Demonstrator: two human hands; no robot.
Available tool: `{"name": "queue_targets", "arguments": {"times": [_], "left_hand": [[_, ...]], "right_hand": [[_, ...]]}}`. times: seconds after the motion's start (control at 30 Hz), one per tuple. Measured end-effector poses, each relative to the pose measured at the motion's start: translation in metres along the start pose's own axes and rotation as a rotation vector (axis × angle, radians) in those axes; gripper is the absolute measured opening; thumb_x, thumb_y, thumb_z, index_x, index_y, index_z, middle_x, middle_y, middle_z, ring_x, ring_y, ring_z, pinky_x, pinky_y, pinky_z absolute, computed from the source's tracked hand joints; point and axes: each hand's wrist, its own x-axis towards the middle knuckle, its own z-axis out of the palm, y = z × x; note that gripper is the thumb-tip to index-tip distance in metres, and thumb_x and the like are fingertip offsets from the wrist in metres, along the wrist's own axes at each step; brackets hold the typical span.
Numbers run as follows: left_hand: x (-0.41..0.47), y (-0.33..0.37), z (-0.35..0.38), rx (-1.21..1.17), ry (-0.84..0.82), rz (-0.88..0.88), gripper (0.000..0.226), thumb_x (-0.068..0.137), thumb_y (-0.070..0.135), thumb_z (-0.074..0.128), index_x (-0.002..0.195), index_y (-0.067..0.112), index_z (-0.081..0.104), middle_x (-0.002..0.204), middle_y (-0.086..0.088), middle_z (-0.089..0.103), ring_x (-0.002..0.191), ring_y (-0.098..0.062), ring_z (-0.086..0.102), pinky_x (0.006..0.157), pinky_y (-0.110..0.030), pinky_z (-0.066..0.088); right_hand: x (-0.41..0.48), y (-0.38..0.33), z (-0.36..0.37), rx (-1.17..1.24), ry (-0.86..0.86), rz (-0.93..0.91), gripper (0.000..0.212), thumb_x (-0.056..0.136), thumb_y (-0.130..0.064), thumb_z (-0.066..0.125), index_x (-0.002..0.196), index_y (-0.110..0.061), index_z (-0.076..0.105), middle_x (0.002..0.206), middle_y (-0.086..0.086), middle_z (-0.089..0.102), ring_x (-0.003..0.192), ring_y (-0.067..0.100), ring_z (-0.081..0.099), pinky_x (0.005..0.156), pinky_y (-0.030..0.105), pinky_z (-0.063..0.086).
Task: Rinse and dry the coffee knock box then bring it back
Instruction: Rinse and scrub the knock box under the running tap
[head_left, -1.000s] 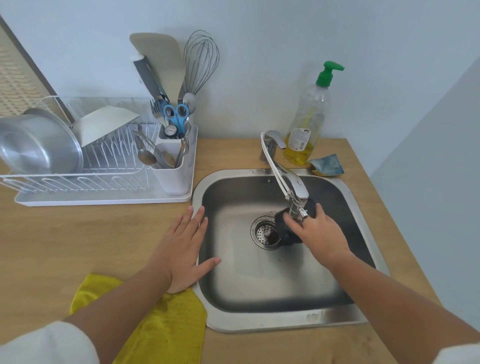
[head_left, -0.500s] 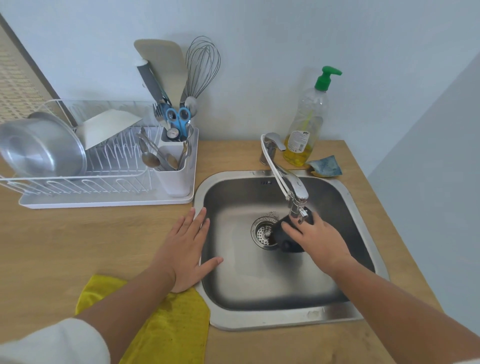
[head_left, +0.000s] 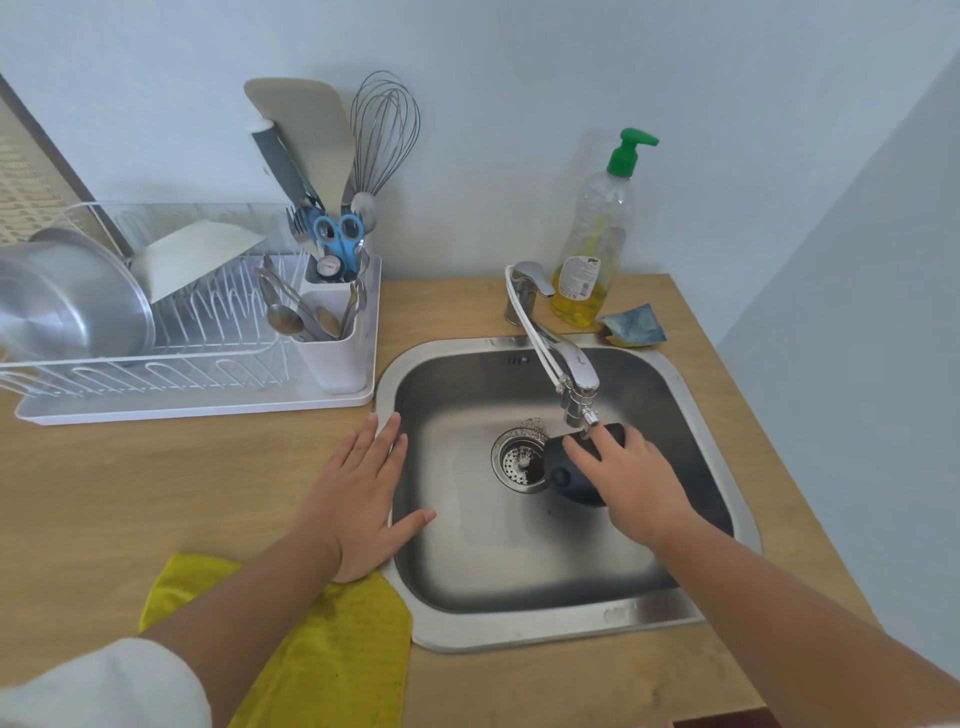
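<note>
The black knock box (head_left: 566, 475) is tilted low in the steel sink (head_left: 519, 629), just right of the drain (head_left: 521, 460) and under the tap spout (head_left: 576, 382). My right hand (head_left: 631, 478) grips it from above, covering most of it. Dark coffee grounds speckle the sink floor by the drain. My left hand (head_left: 363, 493) lies flat with fingers spread on the counter at the sink's left rim, its heel on a yellow cloth (head_left: 332, 644). I see no water running.
A white dish rack (head_left: 192, 364) with a steel bowl (head_left: 62, 301) and a utensil holder (head_left: 335, 332) stands at the back left. A soap bottle (head_left: 592, 244) and a sponge (head_left: 636, 325) sit behind the sink. A wall closes in on the right.
My right hand has lowered the knock box from just under the spout toward the sink floor beside the drain. Grounds now lie by the drain. My left hand has stayed put.
</note>
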Motion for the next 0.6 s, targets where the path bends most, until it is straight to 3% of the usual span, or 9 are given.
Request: {"name": "queue_targets", "arguments": {"times": [0.07, 0.17, 0.23, 0.47, 0.6], "left_hand": [[-0.001, 0.0, 0.0, 0.0, 0.005, -0.001, 0.105, 0.091, 0.084, 0.004, 0.166, 0.012, 0.008, 0.174, -0.006, -0.014, 0.16, -0.027, -0.019, 0.131, -0.047, -0.001], [-0.001, 0.0, -0.001, -0.006, -0.003, -0.001, 0.105, 0.091, 0.084, 0.003, 0.166, 0.011, 0.008, 0.174, -0.007, -0.015, 0.16, -0.027, -0.02, 0.131, -0.048, -0.001], [-0.001, 0.001, -0.002, 0.004, -0.005, -0.003, 0.106, 0.09, 0.085, 0.001, 0.166, 0.012, 0.005, 0.174, -0.006, -0.016, 0.159, -0.026, -0.021, 0.131, -0.047, -0.001], [-0.001, 0.002, -0.004, -0.009, -0.008, -0.003, 0.106, 0.089, 0.085, -0.001, 0.166, 0.012, 0.006, 0.173, -0.006, -0.017, 0.159, -0.026, -0.022, 0.131, -0.047, 0.0], [-0.001, 0.001, -0.004, -0.005, -0.008, -0.003, 0.106, 0.089, 0.085, 0.0, 0.166, 0.012, 0.006, 0.174, -0.006, -0.017, 0.159, -0.026, -0.021, 0.131, -0.048, 0.0]], "right_hand": [[-0.002, 0.0, 0.0, -0.081, -0.048, -0.061, 0.107, 0.071, -0.018, 0.085, 0.159, -0.031, 0.024, 0.154, 0.01, 0.038, 0.128, 0.046, 0.048, 0.099, 0.05, 0.051], [-0.002, -0.003, -0.009, -0.029, -0.082, 0.012, 0.108, 0.061, -0.043, 0.084, 0.151, -0.03, 0.026, 0.138, 0.005, 0.05, 0.108, 0.036, 0.055, 0.086, 0.047, 0.05], [-0.003, -0.006, -0.012, 0.037, -0.099, 0.029, 0.105, 0.055, -0.052, 0.081, 0.146, -0.034, 0.031, 0.134, 0.003, 0.05, 0.106, 0.035, 0.052, 0.085, 0.046, 0.048], [-0.007, -0.023, 0.002, 0.127, -0.166, -0.102, 0.093, 0.048, -0.058, 0.074, 0.133, -0.047, 0.039, 0.126, -0.001, 0.047, 0.109, 0.032, 0.039, 0.088, 0.046, 0.041], [-0.005, -0.035, 0.007, 0.097, -0.219, -0.15, 0.088, 0.053, -0.048, 0.073, 0.135, -0.046, 0.039, 0.126, 0.002, 0.045, 0.112, 0.033, 0.032, 0.086, 0.047, 0.039]]}}
